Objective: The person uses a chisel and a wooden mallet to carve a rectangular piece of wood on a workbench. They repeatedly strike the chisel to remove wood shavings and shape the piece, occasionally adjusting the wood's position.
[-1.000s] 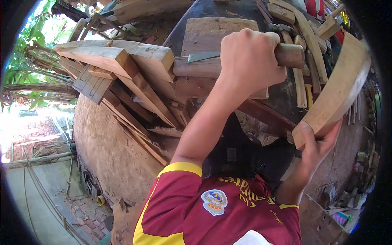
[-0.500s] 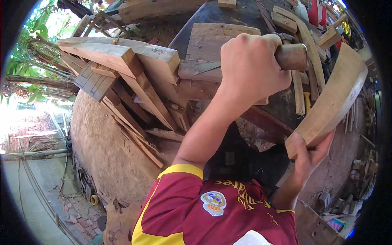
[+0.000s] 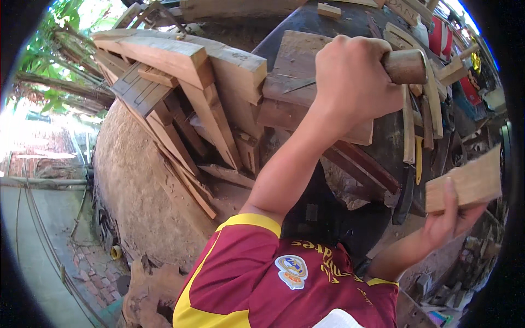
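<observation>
While the left grip (image 3: pixel 355 82) clenches a handle (image 3: pixel 404 66), right grip (image 3: pixel 445 221) clasping a wood piece (image 3: pixel 474 180), timbers (image 3: pixel 164 57) at left

Check your shirt (image 3: pixel 229 273) first, it carries most of the print. Yellow lettering (image 3: pixel 331 262) runs across the chest, upside down from your view, part of it lost in the folds. Left of that you've got a round crest patch (image 3: pixel 292 271), white-edged with blue, gold and red. Right of it, a small yellow mark (image 3: pixel 367 298), too fine for you to read. Far right, dark capitals stand on a wooden board (image 3: pixel 403 11). Near that, a red-and-white container (image 3: pixel 439 38); can't tell you whether its white parts are lettering.
</observation>
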Demonstrator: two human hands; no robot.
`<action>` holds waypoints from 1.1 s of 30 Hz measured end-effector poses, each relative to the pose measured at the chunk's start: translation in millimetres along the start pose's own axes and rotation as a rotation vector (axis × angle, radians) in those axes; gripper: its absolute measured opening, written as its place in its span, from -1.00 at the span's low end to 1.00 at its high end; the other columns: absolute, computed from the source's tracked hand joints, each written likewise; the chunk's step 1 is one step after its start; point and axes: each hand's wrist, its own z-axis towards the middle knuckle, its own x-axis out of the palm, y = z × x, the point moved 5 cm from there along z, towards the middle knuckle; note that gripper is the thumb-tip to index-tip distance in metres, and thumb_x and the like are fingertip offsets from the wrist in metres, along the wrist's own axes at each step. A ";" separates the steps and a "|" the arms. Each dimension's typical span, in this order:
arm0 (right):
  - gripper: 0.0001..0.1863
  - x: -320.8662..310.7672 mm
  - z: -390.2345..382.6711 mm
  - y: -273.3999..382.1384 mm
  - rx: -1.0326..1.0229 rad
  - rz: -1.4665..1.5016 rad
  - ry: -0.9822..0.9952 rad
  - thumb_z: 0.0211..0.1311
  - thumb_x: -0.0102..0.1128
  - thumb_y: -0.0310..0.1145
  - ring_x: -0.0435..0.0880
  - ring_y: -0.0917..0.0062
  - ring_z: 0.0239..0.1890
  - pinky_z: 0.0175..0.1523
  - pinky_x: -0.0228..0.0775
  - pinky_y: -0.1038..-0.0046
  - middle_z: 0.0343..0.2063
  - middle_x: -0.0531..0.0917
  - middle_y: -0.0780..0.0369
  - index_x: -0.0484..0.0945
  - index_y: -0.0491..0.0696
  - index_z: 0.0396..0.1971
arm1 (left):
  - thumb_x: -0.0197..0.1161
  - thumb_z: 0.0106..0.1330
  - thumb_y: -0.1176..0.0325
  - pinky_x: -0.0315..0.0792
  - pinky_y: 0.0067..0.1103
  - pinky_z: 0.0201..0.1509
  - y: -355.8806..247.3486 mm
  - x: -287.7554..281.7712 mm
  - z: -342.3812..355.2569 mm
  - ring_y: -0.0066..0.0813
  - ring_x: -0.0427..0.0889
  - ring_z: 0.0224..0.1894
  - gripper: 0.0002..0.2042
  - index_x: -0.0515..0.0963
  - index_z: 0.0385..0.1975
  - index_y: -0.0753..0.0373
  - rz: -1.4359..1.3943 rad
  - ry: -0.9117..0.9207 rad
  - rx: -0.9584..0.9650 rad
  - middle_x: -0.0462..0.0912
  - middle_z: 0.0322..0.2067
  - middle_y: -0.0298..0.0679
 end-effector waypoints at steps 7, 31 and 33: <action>-0.16 31.2 10.2 -1.7 -0.168 -0.295 -0.058 -0.11 0.42 -0.54 0.49 0.21 0.08 0.16 0.38 0.20 0.07 0.45 0.01 0.19 -0.19 0.23 | 0.25 -0.30 0.28 0.51 -0.29 -0.33 -0.9 -0.2 4.1 0.04 0.58 -0.49 -0.82 0.59 -0.69 0.22 -0.007 0.000 -0.065 0.55 -0.65 -0.01; -0.22 14.1 8.4 -58.5 -0.128 -0.402 0.116 -0.11 0.33 -0.54 0.55 0.34 -0.01 0.04 0.43 0.35 0.02 0.49 0.08 0.24 -0.21 0.22 | 0.28 -0.34 0.22 0.54 -0.34 -0.36 0.4 22.6 -9.9 -0.04 0.63 -0.51 -0.78 0.66 -0.62 0.12 0.152 0.163 -0.030 0.59 -0.64 -0.06; -0.23 58.6 -16.7 -33.2 -0.296 -0.685 0.361 -0.10 0.35 -0.44 0.50 0.28 0.10 0.22 0.28 0.27 0.09 0.46 0.03 0.24 -0.25 0.20 | 0.28 -0.34 0.21 0.54 -0.34 -0.36 1.1 28.2 -12.9 -0.06 0.63 -0.51 -0.77 0.67 -0.61 0.11 0.186 0.189 -0.034 0.59 -0.64 -0.07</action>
